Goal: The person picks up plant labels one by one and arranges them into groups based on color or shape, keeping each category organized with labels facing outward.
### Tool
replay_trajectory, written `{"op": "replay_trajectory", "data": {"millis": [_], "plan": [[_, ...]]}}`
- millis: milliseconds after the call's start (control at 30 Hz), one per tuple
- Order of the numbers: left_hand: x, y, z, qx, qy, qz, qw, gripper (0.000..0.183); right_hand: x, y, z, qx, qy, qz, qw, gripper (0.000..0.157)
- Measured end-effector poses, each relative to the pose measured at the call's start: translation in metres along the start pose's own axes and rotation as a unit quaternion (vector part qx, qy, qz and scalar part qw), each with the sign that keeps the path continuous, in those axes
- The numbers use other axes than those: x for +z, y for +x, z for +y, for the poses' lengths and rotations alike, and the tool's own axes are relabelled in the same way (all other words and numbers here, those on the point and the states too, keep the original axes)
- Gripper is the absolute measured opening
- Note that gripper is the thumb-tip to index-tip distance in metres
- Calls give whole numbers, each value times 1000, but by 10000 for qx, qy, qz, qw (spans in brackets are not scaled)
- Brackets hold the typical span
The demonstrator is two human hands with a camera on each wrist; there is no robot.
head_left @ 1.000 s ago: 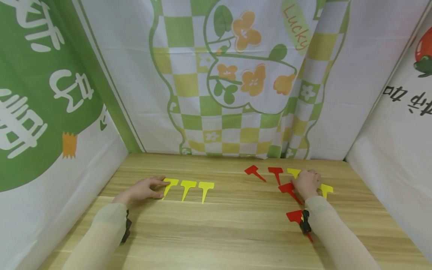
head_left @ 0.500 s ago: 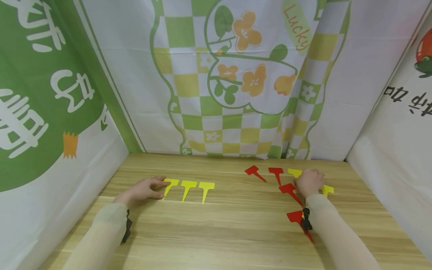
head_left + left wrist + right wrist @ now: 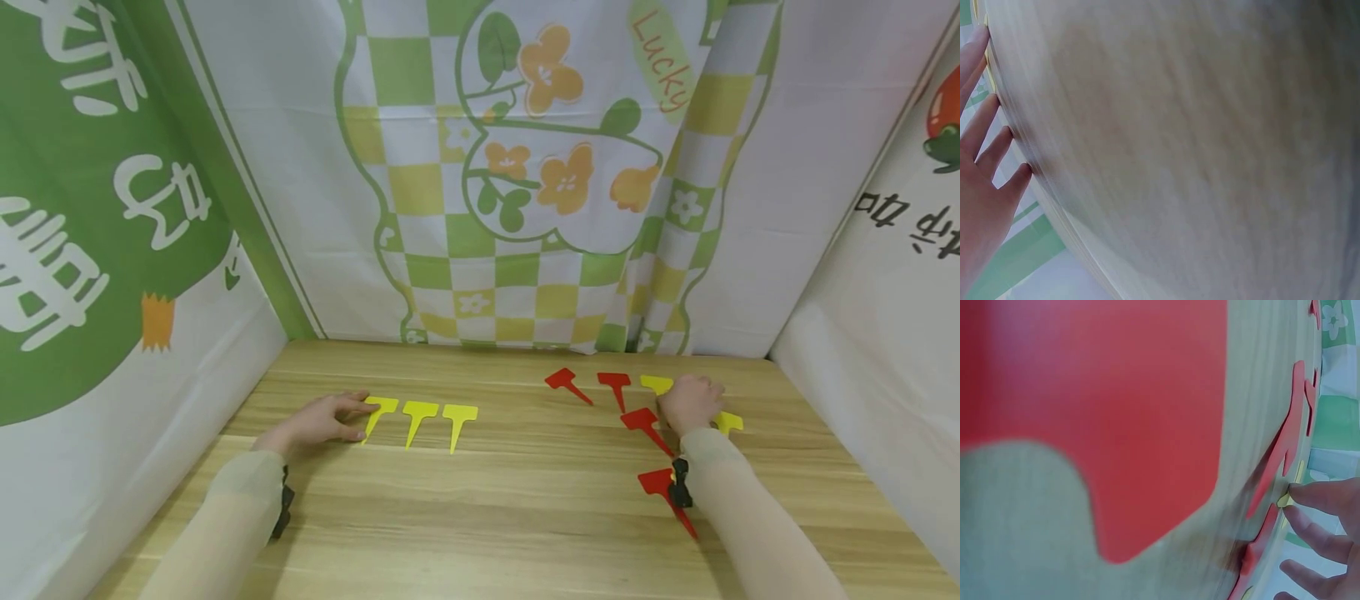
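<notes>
In the head view, my left hand (image 3: pixel 322 419) rests at the left end of a row of yellow T-shaped plant labels, its fingertips touching the leftmost label (image 3: pixel 382 405). Spread fingers (image 3: pixel 979 137) show in the left wrist view. Toward the back right, my right hand (image 3: pixel 688 404) pinches the narrow part of a yellow plant label (image 3: pixel 1284 500) between thumb and finger. That label's head (image 3: pixel 657 384) shows beyond the hand. Another yellow label (image 3: pixel 727 422) lies partly hidden to the right. A red plant label (image 3: pixel 641 419) lies just left of the hand.
Two red labels (image 3: pixel 615 380) (image 3: pixel 561 378) lie further back. Another red label (image 3: pixel 657 481) lies under the right wrist strap. Two more yellow labels (image 3: pixel 420 409) (image 3: pixel 459 413) continue the left row. Printed cloth (image 3: pixel 510 275) stands behind the wooden table (image 3: pixel 480 525).
My right hand has shifted slightly right, close to the back yellow label. The left hand stays in place, and the labels lie as before.
</notes>
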State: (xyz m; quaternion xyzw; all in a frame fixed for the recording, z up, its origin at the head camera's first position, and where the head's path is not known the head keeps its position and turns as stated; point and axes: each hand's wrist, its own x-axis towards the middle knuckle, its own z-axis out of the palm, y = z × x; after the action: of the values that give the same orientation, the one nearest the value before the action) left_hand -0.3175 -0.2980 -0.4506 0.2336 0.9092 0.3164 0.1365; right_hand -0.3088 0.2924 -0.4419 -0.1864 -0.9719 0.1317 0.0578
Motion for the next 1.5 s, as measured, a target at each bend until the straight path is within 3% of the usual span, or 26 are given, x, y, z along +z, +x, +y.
{"op": "replay_trajectory", "data": {"millis": [933,1233,1500], "plan": [[-1,-1,6,168,-8,-33,9999,55,-5,-3,-2,144,347,-587,9976,45],[0,0,5,112,-12,-38,9999,55,-9,-1,1,-107,327,-865,9957,46],[0,0,0,139,114,11,9998,56,-12,2,1,-598,85,-911,9940,43]]}}
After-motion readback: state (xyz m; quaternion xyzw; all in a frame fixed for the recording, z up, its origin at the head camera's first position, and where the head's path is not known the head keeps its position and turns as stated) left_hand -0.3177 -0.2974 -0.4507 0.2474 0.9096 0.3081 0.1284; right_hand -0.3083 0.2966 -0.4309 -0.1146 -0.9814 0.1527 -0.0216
